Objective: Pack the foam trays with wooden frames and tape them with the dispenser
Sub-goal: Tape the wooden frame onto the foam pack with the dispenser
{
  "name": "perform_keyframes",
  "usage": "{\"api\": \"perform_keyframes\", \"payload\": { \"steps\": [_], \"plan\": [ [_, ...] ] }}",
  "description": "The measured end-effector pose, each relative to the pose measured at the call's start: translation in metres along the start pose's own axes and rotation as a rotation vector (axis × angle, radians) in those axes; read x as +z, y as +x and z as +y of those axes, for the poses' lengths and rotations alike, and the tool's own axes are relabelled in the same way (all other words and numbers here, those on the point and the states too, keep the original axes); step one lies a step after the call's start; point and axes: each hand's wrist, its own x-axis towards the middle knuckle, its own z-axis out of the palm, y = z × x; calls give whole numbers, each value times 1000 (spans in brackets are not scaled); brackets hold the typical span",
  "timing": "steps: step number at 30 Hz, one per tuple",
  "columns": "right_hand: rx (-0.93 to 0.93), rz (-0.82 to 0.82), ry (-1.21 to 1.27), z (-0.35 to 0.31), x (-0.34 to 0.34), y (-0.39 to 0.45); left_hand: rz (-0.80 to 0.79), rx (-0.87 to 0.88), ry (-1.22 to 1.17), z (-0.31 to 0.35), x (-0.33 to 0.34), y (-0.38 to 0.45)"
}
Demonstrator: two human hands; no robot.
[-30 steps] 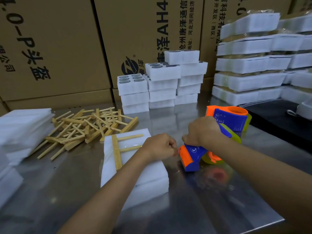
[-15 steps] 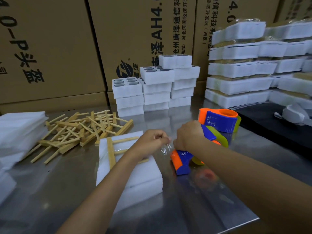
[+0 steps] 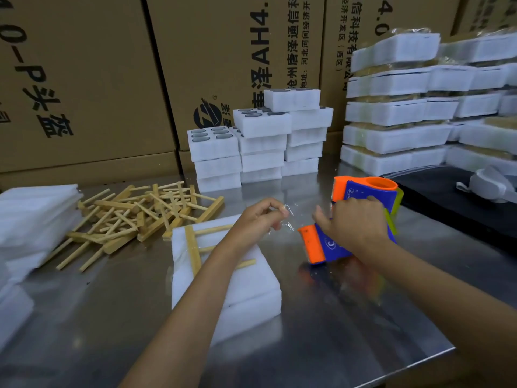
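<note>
Now pulled apart: left hand (image 3: pixel 258 217) drawn away from the tape dispenser (image 3: pixel 361 219), a short strip of clear tape (image 3: pixel 288 218) stretched across the gap, where half a second back both fists sat nearly touching. Means tape freed, ready for wrapping. Left grip pinching the tape end, wrist raised; right hand (image 3: pixel 355 222) curled over the dispenser. Foam trays (image 3: pixel 232 278) with wooden frame (image 3: pixel 195 247) left of the dispenser, on the tabletop (image 3: pixel 349 317).

a single head-worn view is given, aimed forward and down from close above the steel table (image 3: pixel 321 326), with cardboard boxes (image 3: pixel 84 79) seen close behind it.
</note>
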Motion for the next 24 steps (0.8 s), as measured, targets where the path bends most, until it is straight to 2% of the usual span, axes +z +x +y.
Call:
{"api": "perform_keyframes", "payload": {
  "steps": [3,10,12,14,15,17,19,21,24],
  "plan": [
    [7,104,100,10,8,-12,-14,9,-11,-2,-1,0],
    [123,-2,214,22,15,-27,-35,-13,-8,0,-2,2],
    [76,80,266,18,7,-30,-33,-23,-9,1,-2,0],
    [85,158,476,4,-8,-26,-33,-29,-13,1,-1,-1],
    [88,128,645,-4,-17,-22,-30,-31,-14,2,0,-2],
    [59,-93,989,-21,-28,-12,-24,-25,-20,3,1,-1],
    [72,-283,1138,-33,-30,-6,-24,-35,0,2,0,-1],
    [74,-287,1023,-39,-27,-2,-5,-39,52,0,2,-2],
    [-21,-175,625,-47,-23,0,115,10,277,-6,9,1]
  ]
}}
